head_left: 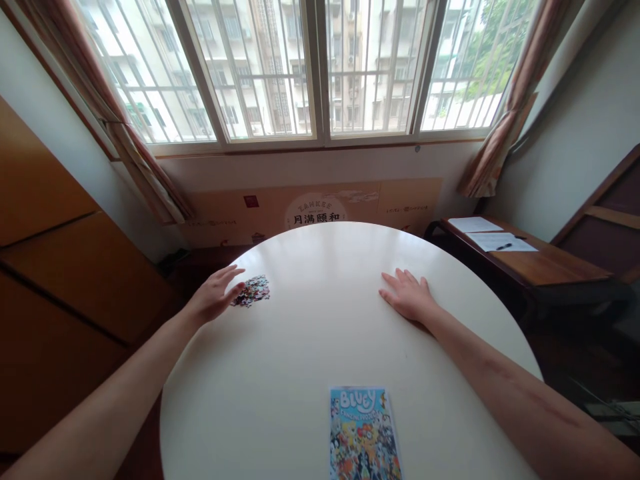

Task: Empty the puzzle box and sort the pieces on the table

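A loose pile of small multicoloured puzzle pieces (254, 291) lies near the left edge of the round white table (310, 333). Beside it, with the thumb at the pile's left side, is my left hand (216, 293), fingers apart and nothing gripped. My right hand (407, 294) rests palm down on the right part of the tabletop, fingers spread and holding nothing. Close to the front of the view lies a colourful "Bluey" picture sheet (364, 433), flat on the table between my forearms.
Beyond the table, a printed cardboard panel (360, 200) stands under the barred window. A wooden side table (555, 257) at the right bears papers (517, 243) and a pen. Orange-brown cabinets (50, 267) stand at the left.
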`<state>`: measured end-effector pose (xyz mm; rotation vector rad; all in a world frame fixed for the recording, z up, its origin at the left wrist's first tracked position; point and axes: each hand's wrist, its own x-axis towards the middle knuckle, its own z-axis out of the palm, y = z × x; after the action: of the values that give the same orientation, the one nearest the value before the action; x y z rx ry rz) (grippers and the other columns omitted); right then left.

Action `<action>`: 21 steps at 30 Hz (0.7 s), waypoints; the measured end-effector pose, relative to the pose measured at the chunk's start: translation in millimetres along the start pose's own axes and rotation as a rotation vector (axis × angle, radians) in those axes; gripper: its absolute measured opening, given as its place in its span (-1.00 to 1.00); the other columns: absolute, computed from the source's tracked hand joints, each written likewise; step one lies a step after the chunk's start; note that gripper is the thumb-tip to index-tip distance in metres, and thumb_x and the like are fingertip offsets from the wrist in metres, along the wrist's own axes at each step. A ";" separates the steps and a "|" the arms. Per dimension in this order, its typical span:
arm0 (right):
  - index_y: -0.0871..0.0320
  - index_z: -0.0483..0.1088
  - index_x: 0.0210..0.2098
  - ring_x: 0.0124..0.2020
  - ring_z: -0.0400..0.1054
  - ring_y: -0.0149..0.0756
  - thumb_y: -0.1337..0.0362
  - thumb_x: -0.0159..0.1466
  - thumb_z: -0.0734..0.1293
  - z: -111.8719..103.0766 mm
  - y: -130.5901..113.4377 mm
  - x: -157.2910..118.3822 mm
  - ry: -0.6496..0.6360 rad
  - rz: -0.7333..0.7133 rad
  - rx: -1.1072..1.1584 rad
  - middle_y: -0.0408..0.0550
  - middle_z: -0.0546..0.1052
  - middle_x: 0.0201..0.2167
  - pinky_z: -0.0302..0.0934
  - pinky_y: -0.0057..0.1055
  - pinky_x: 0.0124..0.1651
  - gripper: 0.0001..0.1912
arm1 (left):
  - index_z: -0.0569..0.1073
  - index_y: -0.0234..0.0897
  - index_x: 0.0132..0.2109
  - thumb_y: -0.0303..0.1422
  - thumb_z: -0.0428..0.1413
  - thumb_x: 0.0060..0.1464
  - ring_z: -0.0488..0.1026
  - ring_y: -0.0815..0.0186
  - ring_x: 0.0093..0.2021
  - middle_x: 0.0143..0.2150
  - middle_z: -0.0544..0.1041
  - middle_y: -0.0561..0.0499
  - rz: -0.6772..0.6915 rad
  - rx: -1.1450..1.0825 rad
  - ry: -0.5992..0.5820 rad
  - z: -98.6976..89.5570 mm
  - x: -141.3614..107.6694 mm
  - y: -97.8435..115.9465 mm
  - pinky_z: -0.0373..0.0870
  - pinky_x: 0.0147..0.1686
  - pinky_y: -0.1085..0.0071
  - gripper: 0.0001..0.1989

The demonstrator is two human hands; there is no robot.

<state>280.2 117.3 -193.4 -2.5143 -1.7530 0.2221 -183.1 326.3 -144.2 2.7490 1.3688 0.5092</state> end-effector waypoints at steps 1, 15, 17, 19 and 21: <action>-0.10 -0.03 0.43 0.46 -0.27 0.05 -0.14 0.41 0.00 -0.2 -0.2 -0.1 0.002 -0.001 -0.001 0.07 -0.14 0.46 -0.35 0.25 0.36 -0.34 | 0.32 -0.39 0.29 0.27 -0.30 0.16 0.16 -0.02 0.36 0.35 0.26 -0.27 -0.038 -0.041 -0.015 6.2 2.8 -9.5 0.05 0.33 0.09 -0.09; -0.10 -0.02 0.42 0.47 -0.28 0.06 -0.12 0.42 0.00 -1.5 -3.3 -0.9 -0.005 0.003 -0.005 0.07 -0.12 0.45 -0.33 0.25 0.37 -0.36 | 0.29 -0.27 0.34 0.30 -0.15 0.10 0.15 -0.05 0.37 0.41 0.18 -0.18 0.016 -0.190 -0.175 30.5 19.1 13.0 0.07 0.33 0.11 -0.09; -0.09 -0.02 0.43 0.47 -0.28 0.07 -0.12 0.42 0.01 -2.6 -3.6 -0.4 -0.011 0.003 -0.005 0.08 -0.12 0.45 -0.33 0.26 0.36 -0.35 | 0.28 -0.25 0.35 0.27 -0.12 0.11 0.15 -0.04 0.37 0.41 0.20 -0.16 0.026 -0.205 -0.178 34.0 20.5 18.9 0.09 0.32 0.11 -0.12; -0.09 -0.02 0.43 0.47 -0.28 0.08 -0.11 0.42 0.02 -4.0 -4.0 -0.1 -0.017 0.004 -0.005 0.09 -0.11 0.45 -0.33 0.26 0.36 -0.35 | 0.30 -0.27 0.34 0.26 -0.09 0.11 0.15 -0.02 0.38 0.39 0.22 -0.17 0.043 -0.201 -0.184 38.0 22.9 27.5 0.09 0.32 0.12 -0.13; -0.08 -0.01 0.43 0.47 -0.28 0.09 -0.11 0.42 0.03 -5.6 -4.3 -0.2 -0.022 0.005 -0.002 0.10 -0.12 0.45 -0.34 0.27 0.36 -0.35 | 0.35 -0.31 0.30 0.23 -0.07 0.10 0.15 -0.02 0.37 0.38 0.24 -0.19 0.066 -0.185 -0.193 41.4 25.0 37.8 0.09 0.33 0.15 -0.15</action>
<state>277.0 118.7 -187.3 -2.5276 -1.7561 0.2494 -127.4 327.6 -170.0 2.6214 1.1321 0.3428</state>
